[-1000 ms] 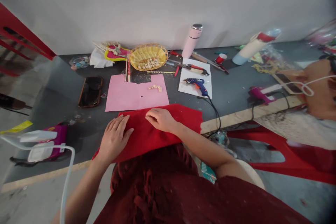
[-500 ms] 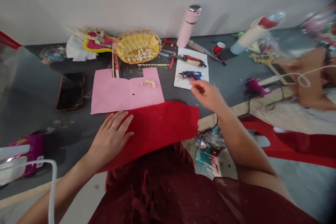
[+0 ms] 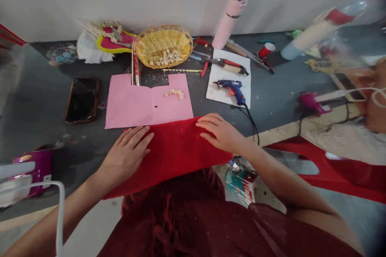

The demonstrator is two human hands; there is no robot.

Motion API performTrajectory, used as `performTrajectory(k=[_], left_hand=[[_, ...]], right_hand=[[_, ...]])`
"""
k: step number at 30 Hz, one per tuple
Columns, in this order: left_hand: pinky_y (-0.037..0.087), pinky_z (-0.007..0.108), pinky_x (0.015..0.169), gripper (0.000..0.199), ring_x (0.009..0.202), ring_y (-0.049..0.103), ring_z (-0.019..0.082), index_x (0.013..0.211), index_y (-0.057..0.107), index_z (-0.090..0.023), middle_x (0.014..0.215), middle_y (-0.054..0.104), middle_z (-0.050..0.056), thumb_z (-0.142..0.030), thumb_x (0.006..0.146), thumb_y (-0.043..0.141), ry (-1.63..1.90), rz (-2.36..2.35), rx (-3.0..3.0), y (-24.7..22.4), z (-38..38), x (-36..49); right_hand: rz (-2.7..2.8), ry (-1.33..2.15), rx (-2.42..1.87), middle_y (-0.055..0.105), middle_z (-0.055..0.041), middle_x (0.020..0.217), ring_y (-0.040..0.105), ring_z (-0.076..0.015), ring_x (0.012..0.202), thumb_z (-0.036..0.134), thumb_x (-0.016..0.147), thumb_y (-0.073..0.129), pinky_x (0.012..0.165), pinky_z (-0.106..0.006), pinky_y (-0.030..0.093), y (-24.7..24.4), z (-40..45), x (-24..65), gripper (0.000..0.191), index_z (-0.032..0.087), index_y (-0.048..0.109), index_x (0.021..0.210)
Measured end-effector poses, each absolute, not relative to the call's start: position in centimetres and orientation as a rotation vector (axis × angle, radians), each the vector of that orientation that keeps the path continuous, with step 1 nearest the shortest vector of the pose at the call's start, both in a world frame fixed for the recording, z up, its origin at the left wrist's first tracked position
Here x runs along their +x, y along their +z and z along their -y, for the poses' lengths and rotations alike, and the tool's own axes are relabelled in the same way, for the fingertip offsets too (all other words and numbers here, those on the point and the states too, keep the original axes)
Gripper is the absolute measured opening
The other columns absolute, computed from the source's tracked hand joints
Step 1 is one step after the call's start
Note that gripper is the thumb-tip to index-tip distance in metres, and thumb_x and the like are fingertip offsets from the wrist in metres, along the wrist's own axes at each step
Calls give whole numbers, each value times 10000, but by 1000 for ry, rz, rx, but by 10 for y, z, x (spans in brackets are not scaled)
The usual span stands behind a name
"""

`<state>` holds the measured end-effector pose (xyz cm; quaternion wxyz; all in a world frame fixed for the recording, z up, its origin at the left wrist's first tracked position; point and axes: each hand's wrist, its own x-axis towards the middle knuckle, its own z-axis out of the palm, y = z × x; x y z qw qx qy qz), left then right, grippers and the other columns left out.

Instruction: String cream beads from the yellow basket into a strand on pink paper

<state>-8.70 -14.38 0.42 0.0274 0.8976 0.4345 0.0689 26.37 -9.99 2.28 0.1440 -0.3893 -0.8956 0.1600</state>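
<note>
A red felt-like cloth [image 3: 175, 148] lies across the front edge of the table. My left hand [image 3: 128, 154] rests flat on its left part, fingers stretched out. On the cloth's right part lies my right hand [image 3: 218, 130], palm down with the fingers extended. Beyond the cloth is a pink sheet of paper [image 3: 129, 104] bearing a short curved string of small cream pieces [image 3: 175, 93]. To the right, a blue glue gun [image 3: 233, 88] lies on a white sheet [image 3: 212, 74], with red-handled pruning shears [image 3: 230, 65] above it.
A yellow wicker basket [image 3: 164, 44] holds small cream pieces. A pink flask [image 3: 230, 20] and a white-and-blue bottle [image 3: 316, 32] stand at the back. A phone [image 3: 83, 100] lies left. Purple devices [image 3: 33, 168] sit at the sides; the glue gun's black cord [image 3: 253, 122] hangs over the front edge.
My right hand has moved from beside the glue gun down onto the red cloth, leaving the glue gun on the white sheet. My left hand stays on the cloth. The view has shifted slightly.
</note>
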Motion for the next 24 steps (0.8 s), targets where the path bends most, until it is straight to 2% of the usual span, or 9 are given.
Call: performTrajectory(k=[4, 7, 14, 19, 24], left_hand=[[425, 486, 1041, 406, 1256, 523, 301, 1328, 549, -168, 1365, 576, 129, -304, 952, 478, 303, -1334, 2767, 1, 141, -94], [462, 472, 986, 363, 1194, 561, 298, 1279, 592, -181, 1287, 631, 117, -268, 936, 514, 381, -1324, 2786, 0, 140, -94], [484, 432, 871, 253, 1030, 603, 273, 1152, 646, -165, 1119, 699, 89, -187, 925, 537, 393, -1273, 2845, 3, 146, -100], [474, 424, 866, 266, 1038, 598, 268, 1175, 627, -171, 1132, 699, 75, -157, 925, 537, 410, -1249, 2860, 5, 156, -109], [487, 413, 847, 308, 1009, 612, 257, 1226, 596, -154, 1130, 696, 96, -231, 932, 544, 385, -1269, 2861, 9, 155, -106]], right_hand=[[2647, 407, -1127, 559, -141, 1328, 470, -299, 1258, 373, 937, 518, 1039, -533, 447, 10, 104, 258, 442, 190, 528, 1339], [2635, 351, -1167, 545, -131, 1353, 454, -304, 1270, 384, 937, 513, 1033, -534, 441, 0, 107, 257, 451, 208, 521, 1352], [2610, 354, -1087, 608, -105, 1246, 506, -269, 1163, 335, 912, 548, 982, -476, 461, -2, 106, 260, 348, 228, 611, 1238], [2642, 370, -984, 646, -93, 1179, 536, -247, 1099, 331, 904, 573, 963, -453, 472, 0, 105, 261, 302, 219, 646, 1175], [2657, 319, -946, 638, -96, 1169, 567, -231, 1071, 305, 945, 504, 946, -427, 497, 27, 77, 254, 299, 231, 623, 1210]])
